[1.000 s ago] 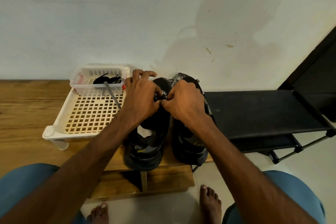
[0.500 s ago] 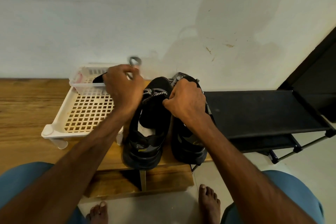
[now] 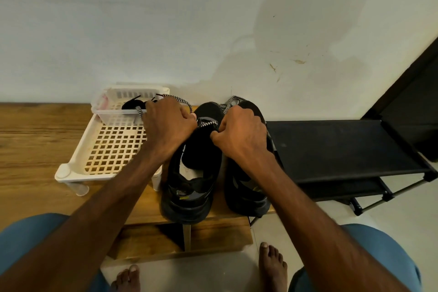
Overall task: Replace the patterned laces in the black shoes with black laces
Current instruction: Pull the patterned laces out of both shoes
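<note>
Unlacing is in hand, and neither shoe has a black lace yet. The left shoe (image 3: 192, 173) and right shoe (image 3: 246, 194) stand side by side on the counter (image 3: 35, 144). The left hand (image 3: 166, 123) has its grip closed round the free end of the lace (image 3: 207, 124), drawn out toward 10 o'clock. The right hand (image 3: 241, 135) has its grip pinched together at the top crossing, seemingly on the same lace. The black laces (image 3: 132, 104) lie in the bin (image 3: 118, 118) at 10 o'clock. Next, I judge, each crossing needs loosening before the lace pulls free.
</note>
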A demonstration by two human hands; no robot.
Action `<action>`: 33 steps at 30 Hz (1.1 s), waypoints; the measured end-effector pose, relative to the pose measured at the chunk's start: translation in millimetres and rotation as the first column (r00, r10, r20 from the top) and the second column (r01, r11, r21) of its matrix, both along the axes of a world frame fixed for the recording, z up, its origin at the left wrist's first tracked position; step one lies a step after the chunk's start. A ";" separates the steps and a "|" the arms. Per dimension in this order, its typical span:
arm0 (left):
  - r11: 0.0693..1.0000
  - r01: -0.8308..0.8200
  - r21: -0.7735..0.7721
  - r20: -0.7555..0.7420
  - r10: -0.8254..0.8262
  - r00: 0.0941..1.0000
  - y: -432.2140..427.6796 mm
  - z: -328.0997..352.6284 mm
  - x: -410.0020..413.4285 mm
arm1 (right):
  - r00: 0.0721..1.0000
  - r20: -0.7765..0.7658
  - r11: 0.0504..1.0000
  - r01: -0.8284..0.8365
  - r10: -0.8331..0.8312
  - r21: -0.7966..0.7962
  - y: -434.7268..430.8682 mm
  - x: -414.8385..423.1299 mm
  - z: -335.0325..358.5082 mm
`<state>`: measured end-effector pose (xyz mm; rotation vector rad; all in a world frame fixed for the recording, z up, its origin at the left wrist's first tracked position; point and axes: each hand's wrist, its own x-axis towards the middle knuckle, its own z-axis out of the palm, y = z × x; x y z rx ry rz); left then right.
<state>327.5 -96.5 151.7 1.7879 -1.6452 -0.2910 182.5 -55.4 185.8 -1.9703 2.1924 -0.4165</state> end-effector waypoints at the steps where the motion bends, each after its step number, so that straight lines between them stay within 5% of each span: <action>1: 0.999 -0.004 -0.040 0.042 0.005 0.999 2.7 2.9 -0.8 | 1.000 -0.002 1.000 -0.004 0.004 -0.010 0.1 0.6 -0.6; 4: 0.996 0.057 -0.071 0.096 -0.050 0.994 8.1 10.4 -0.4 | 0.999 -0.013 0.998 -0.034 0.034 -0.060 0.5 4.2 -1.4; 8: 0.967 0.225 0.120 0.149 -0.241 0.959 18.9 11.3 2.0 | 0.990 -0.024 0.989 -0.142 0.141 -0.048 -10.3 12.0 2.7; 18: 0.967 0.255 0.021 0.223 -0.253 0.941 21.2 8.6 6.0 | 0.974 -0.153 0.982 -0.177 0.165 -0.067 -36.8 31.2 -2.3; 26: 0.994 0.110 -0.019 0.112 -0.107 0.988 22.1 5.4 2.4 | 0.984 -0.028 0.980 -0.178 0.177 -0.086 -36.7 28.5 -6.5; 33: 0.998 0.052 -0.026 0.128 -0.048 0.991 17.7 1.7 -3.0 | 0.998 0.051 0.988 -0.017 0.025 -0.150 -33.1 4.9 2.9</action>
